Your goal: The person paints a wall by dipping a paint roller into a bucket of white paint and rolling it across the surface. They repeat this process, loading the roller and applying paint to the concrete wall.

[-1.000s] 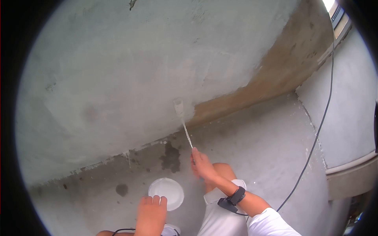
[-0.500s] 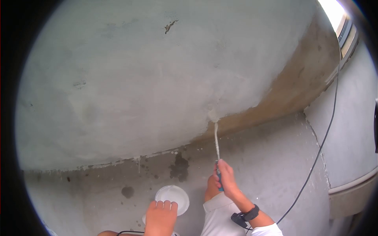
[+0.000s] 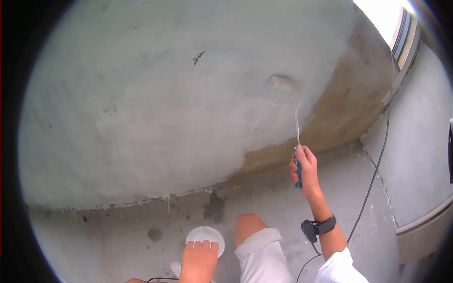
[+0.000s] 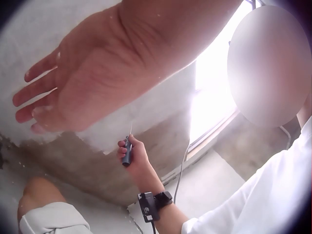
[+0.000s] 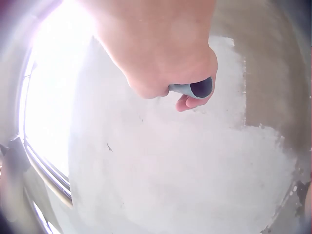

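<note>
My right hand (image 3: 307, 172) grips the blue handle of a paint roller (image 3: 281, 83), whose pale roller head lies against the wall's light-coated part. Its thin, paint-smeared rod runs up from the fist. In the right wrist view the handle's dark butt end (image 5: 201, 88) pokes out of the curled fingers. My left hand (image 3: 200, 262) is low in the head view, overlapping a round white bucket (image 3: 205, 232) on the floor. Seen from the left wrist, that hand (image 4: 87, 83) has loosely extended fingers and holds nothing. The wall (image 3: 155, 122) has a pale wet-looking coat, with a bare brown strip (image 3: 349, 99) at right and below.
A grey cable (image 3: 377, 165) hangs down the right side to the right wrist. A bright window opening (image 3: 382, 21) is at the upper right. My bent knee (image 3: 250, 226) is between the hands. Dark wet spots (image 3: 214, 207) mark the floor near the wall's foot.
My right hand has moved right and upward with the paint roller, from the coat's lower edge to higher on the wall. The left hand stays by the bucket.
</note>
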Action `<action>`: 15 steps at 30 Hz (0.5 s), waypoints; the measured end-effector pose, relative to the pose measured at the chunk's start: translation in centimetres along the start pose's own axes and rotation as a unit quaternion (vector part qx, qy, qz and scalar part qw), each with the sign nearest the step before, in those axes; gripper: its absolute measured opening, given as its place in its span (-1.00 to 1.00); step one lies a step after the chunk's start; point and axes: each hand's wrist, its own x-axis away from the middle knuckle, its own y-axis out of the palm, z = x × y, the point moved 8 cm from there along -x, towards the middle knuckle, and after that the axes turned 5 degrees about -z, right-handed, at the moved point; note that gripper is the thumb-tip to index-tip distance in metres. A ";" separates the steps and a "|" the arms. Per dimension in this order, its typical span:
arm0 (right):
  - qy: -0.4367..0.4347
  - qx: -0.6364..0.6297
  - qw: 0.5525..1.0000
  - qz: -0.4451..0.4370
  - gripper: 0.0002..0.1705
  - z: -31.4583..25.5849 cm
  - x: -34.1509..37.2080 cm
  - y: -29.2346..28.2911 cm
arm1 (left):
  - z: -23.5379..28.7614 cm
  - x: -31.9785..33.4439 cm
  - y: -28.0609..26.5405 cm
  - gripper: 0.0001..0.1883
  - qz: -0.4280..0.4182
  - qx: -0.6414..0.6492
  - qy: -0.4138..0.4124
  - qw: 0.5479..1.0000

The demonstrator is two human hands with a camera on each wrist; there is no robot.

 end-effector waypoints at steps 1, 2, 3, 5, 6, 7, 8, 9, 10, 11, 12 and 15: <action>0.000 0.010 1.000 0.003 -0.58 -1.3 -0.4 -0.2 | 0.2 0.0 -0.2 -0.78 0.002 0.001 0.001 1.000; 0.000 0.020 1.000 0.006 -0.57 -2.4 -1.0 -0.3 | 0.3 -0.1 -0.3 -0.78 0.006 0.010 0.005 1.000; -0.007 0.030 1.000 0.003 -0.56 -3.6 -1.9 -0.2 | 0.2 -0.4 -0.4 -0.77 0.011 0.016 0.009 1.000; -0.024 0.051 0.998 -0.001 -0.55 -5.8 -3.5 -0.3 | 0.3 -0.9 -0.6 -0.77 0.013 0.011 0.012 1.000; -0.050 0.073 0.996 0.004 -0.56 -6.5 -4.5 -0.6 | 0.4 -1.0 -0.5 -0.77 0.012 -0.001 0.012 1.000; -0.053 0.078 0.996 0.009 -0.56 -6.9 -5.6 -1.0 | 0.4 -1.2 -0.3 -0.77 0.012 -0.012 0.012 1.000; -0.054 0.083 0.995 0.015 -0.56 -7.2 -6.6 -1.4 | 0.5 -1.6 -0.5 -0.78 0.033 0.011 0.033 0.999; -0.057 0.090 0.994 0.019 -0.56 -7.8 -7.2 -1.4 | 0.5 -1.9 -0.5 -0.79 0.055 0.036 0.054 0.996; -0.025 0.068 0.997 0.016 -0.57 -7.8 -7.8 -1.3 | 0.5 -2.2 -0.8 -0.79 0.079 0.060 0.074 0.992; 0.007 0.045 0.999 0.014 -0.58 -7.9 -8.5 -1.0 | 0.2 -2.4 -0.7 -0.80 0.070 0.049 0.069 0.994; 0.040 0.022 0.999 0.011 -0.59 -7.7 -8.7 -0.7 | 0.1 -2.4 -0.6 -0.81 0.061 0.038 0.064 0.995; 0.083 -0.015 0.994 -0.063 -0.61 -5.9 -10.6 1.2 | -0.9 -2.7 -0.1 -0.81 0.025 0.012 0.039 0.999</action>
